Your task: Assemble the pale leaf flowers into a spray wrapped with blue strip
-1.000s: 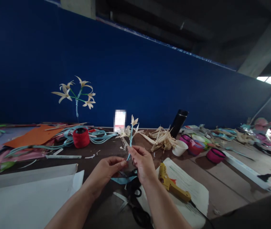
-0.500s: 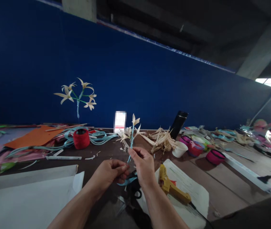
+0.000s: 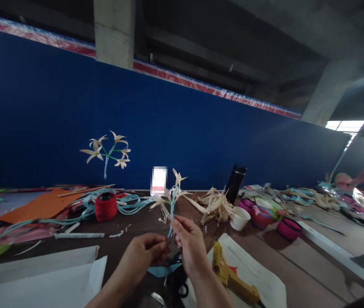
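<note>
My right hand (image 3: 188,241) pinches the pale-blue wrapped stem of an artificial flower (image 3: 173,205) between thumb and fingers. The stem stands nearly upright, with cream, pointed petals at its top and sides. My left hand (image 3: 148,254) is closed in a pinch at the stem's lower end; what its fingertips hold is hidden. Below the hands lie a light-blue strip (image 3: 161,270) and dark-handled scissors (image 3: 178,284), partly covered by my right hand and in shadow. A finished-looking spray of similar flowers (image 3: 106,156) stands upright at the back left.
A yellow glue gun (image 3: 233,278) rests on a paper sheet (image 3: 265,269) at the right. Behind are dried husks (image 3: 215,205), a white cup (image 3: 240,219), a black bottle (image 3: 236,184) and a power strip (image 3: 335,250). Left are a red tape roll (image 3: 106,207) and white sheets (image 3: 40,278).
The camera view has tilted up, so the scene sits lower. Both hands stay together at the stem, with the left fingers slightly more spread from the right hand.
</note>
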`<state>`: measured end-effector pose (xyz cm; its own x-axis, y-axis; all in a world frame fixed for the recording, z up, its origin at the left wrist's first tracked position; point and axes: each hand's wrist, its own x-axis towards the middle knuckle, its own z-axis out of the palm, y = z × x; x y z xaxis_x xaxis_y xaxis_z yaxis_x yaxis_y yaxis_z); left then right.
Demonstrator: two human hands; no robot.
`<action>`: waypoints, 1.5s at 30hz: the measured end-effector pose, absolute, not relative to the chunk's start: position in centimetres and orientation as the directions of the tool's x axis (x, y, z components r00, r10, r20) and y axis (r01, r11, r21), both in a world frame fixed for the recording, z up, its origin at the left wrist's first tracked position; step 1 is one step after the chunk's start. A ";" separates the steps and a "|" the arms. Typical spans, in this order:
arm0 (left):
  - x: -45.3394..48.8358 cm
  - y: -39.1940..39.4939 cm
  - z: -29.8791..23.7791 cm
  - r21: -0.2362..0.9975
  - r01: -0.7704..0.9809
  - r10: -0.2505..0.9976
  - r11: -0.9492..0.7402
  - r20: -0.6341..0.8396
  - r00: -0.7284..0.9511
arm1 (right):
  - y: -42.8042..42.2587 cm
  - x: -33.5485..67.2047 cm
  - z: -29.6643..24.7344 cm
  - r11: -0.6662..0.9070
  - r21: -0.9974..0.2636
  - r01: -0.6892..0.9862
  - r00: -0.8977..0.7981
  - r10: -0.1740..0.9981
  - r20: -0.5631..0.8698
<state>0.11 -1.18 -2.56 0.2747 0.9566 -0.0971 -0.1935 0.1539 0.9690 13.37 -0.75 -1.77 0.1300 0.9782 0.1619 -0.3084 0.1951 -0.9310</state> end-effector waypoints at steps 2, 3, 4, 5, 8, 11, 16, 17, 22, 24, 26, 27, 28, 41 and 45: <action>0.1 -1.1 -2.8 0.970 -0.189 0.952 0.151 -0.092 0.291 | -0.7 13.4 -1.8 0.196 -0.913 -0.358 0.115 0.980 0.165; 0.1 -1.2 -2.8 0.970 -0.188 0.952 0.154 -0.094 0.293 | -0.6 13.5 -1.8 0.197 -0.902 -0.384 0.112 0.980 0.166; 0.1 -1.2 -2.8 0.969 -0.190 0.952 0.158 -0.098 0.289 | -0.6 13.5 -1.8 0.197 -0.893 -0.405 0.112 0.980 0.165; 0.1 -1.2 -2.7 0.968 -0.192 0.953 0.162 -0.103 0.284 | -0.5 13.5 -1.8 0.196 -0.886 -0.421 0.111 0.980 0.164; 0.1 -1.4 -2.3 0.970 -0.184 0.957 0.158 -0.105 0.270 | -0.6 13.5 -1.7 0.188 -0.874 -0.447 0.092 0.982 0.165; 0.0 -1.5 -2.0 0.977 -0.156 0.955 0.143 -0.095 0.280 | -0.8 13.5 -1.5 0.170 -0.856 -0.488 0.052 0.985 0.166; -0.1 -1.5 -2.3 0.980 -0.130 0.953 0.154 -0.112 0.282 | -1.0 13.5 -1.1 0.156 -0.843 -0.515 0.029 0.986 0.165; -0.1 -1.5 -2.3 0.979 -0.128 0.952 0.156 -0.115 0.282 | -0.9 13.5 -1.1 0.162 -0.843 -0.512 0.032 0.985 0.170; -0.1 -1.4 -2.2 0.981 -0.108 0.946 0.160 -0.122 0.301 | -0.7 13.6 -1.3 0.187 -0.852 -0.489 0.057 0.982 0.182; -0.1 -1.3 -2.2 0.977 -0.119 0.946 0.175 -0.134 0.295 | -0.7 13.6 -1.2 0.179 -0.858 -0.482 0.060 0.983 0.172; -0.1 -1.3 -2.1 0.972 -0.134 0.948 0.191 -0.147 0.283 | -0.9 13.6 -1.1 0.173 -0.859 -0.482 0.047 0.984 0.172; -0.1 -1.3 -2.1 0.971 -0.139 0.948 0.196 -0.152 0.280 | -0.9 13.6 -1.1 0.171 -0.858 -0.484 0.037 0.984 0.175; -0.1 -1.3 -2.0 0.970 -0.144 0.949 0.197 -0.151 0.276 | -1.0 13.6 -1.0 0.168 -0.857 -0.487 0.026 0.984 0.178; 0.3 -1.8 -1.7 0.978 -0.124 0.954 0.170 -0.132 0.268 | -0.8 13.7 -1.1 0.149 -0.843 -0.517 0.020 0.987 0.162; -0.5 -1.6 -1.6 0.993 -0.069 0.969 0.092 -0.074 0.236 | -0.9 13.8 -0.9 0.152 -0.850 -0.505 0.014 0.986 0.168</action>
<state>-0.49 -1.57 -1.58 0.2360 0.9689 -0.0737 -0.0691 0.0924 0.9933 13.75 -0.89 -0.95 0.0145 0.9857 0.1678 -0.5046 0.1521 -0.8499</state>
